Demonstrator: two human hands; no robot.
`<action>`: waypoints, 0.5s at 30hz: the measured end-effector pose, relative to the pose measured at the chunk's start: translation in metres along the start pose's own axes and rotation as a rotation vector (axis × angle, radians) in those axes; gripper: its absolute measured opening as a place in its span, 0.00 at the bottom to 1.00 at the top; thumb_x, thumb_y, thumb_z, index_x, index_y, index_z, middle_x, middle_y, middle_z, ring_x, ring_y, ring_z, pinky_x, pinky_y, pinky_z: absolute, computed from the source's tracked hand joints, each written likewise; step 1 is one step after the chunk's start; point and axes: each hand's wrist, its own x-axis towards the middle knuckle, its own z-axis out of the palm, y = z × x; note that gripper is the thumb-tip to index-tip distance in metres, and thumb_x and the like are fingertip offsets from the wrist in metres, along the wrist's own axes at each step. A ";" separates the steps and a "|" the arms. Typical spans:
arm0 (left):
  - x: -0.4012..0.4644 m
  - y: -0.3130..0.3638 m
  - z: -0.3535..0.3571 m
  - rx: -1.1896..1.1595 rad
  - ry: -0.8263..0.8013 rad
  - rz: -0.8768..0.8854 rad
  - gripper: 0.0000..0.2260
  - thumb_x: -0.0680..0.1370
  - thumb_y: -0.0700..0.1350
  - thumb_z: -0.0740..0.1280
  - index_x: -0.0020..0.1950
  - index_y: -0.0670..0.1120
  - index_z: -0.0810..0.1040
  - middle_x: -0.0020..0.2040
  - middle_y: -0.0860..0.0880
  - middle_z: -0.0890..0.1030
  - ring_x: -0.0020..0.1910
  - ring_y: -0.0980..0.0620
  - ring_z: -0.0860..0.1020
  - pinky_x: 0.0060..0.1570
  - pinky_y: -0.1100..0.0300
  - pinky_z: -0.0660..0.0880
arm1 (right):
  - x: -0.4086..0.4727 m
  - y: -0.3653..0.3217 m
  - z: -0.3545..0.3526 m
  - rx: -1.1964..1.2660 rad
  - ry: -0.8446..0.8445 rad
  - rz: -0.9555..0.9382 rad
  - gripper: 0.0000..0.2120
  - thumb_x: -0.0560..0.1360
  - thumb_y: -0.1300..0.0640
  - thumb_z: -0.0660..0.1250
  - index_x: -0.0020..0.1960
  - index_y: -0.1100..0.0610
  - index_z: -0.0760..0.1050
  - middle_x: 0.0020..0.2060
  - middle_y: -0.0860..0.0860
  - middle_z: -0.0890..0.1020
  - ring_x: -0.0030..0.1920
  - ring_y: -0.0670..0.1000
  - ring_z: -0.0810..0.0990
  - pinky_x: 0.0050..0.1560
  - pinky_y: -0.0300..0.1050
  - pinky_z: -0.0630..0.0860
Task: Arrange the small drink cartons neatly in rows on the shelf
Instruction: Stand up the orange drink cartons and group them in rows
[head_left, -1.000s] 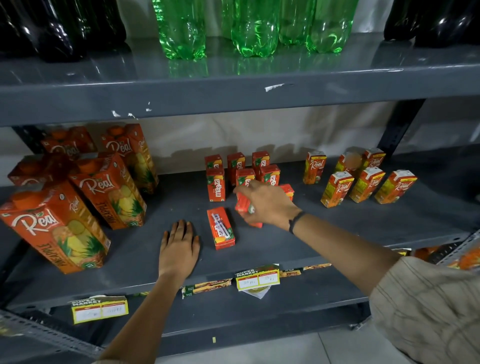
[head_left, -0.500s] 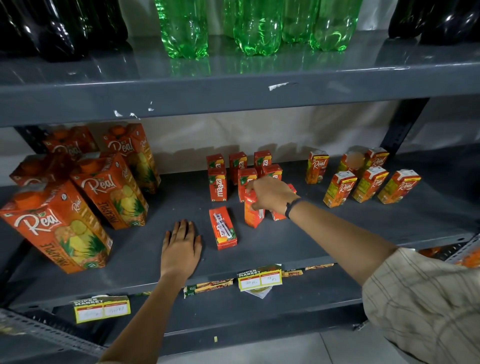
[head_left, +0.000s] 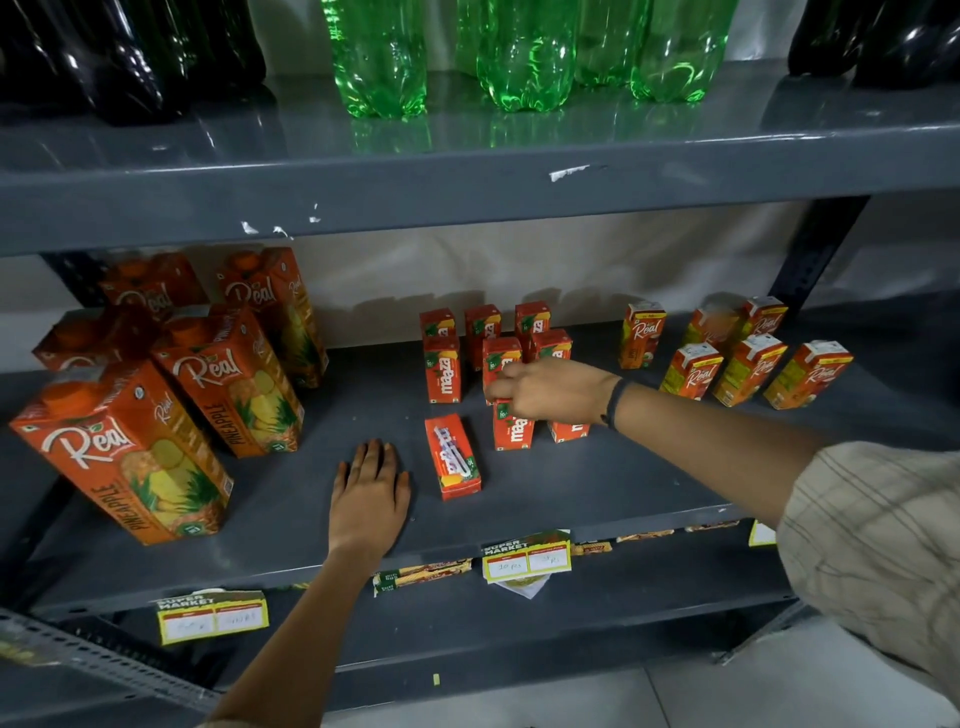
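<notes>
Small red Maaza cartons stand upright in rows in the middle of the grey shelf: a back row, a middle row and two in front. My right hand reaches in from the right, its fingers closed on the top of the front left carton, which stands upright next to another one. One more small carton lies flat on its back, nearer the shelf's front. Just left of it, my left hand rests palm down on the shelf, fingers apart, holding nothing.
Large Real pineapple cartons crowd the shelf's left side. Several small Real cartons stand at the right. Green bottles and dark bottles sit on the upper shelf. Price labels hang on the front edge.
My right hand has turned the carton it held from tilted to upright and set it down in the front row. The left hand and the lying carton have stayed put.
</notes>
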 end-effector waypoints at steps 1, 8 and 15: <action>0.000 0.000 0.000 0.000 -0.001 0.001 0.23 0.81 0.52 0.48 0.74 0.46 0.54 0.77 0.45 0.57 0.76 0.48 0.52 0.75 0.50 0.48 | -0.001 -0.001 0.000 -0.016 0.004 -0.012 0.08 0.71 0.69 0.66 0.49 0.64 0.79 0.64 0.57 0.73 0.58 0.59 0.73 0.40 0.52 0.80; 0.000 0.001 -0.002 -0.030 0.007 0.005 0.23 0.81 0.51 0.49 0.74 0.45 0.56 0.77 0.45 0.58 0.76 0.48 0.53 0.75 0.49 0.49 | -0.004 -0.018 -0.002 0.134 0.149 0.005 0.18 0.68 0.68 0.70 0.56 0.56 0.76 0.73 0.57 0.66 0.74 0.59 0.61 0.69 0.59 0.61; -0.001 0.002 -0.002 -0.019 0.015 0.009 0.22 0.80 0.49 0.51 0.74 0.44 0.56 0.76 0.44 0.58 0.76 0.47 0.54 0.75 0.49 0.50 | 0.034 -0.067 0.006 0.061 0.113 -0.128 0.24 0.77 0.65 0.61 0.70 0.52 0.64 0.75 0.52 0.63 0.75 0.55 0.58 0.71 0.56 0.60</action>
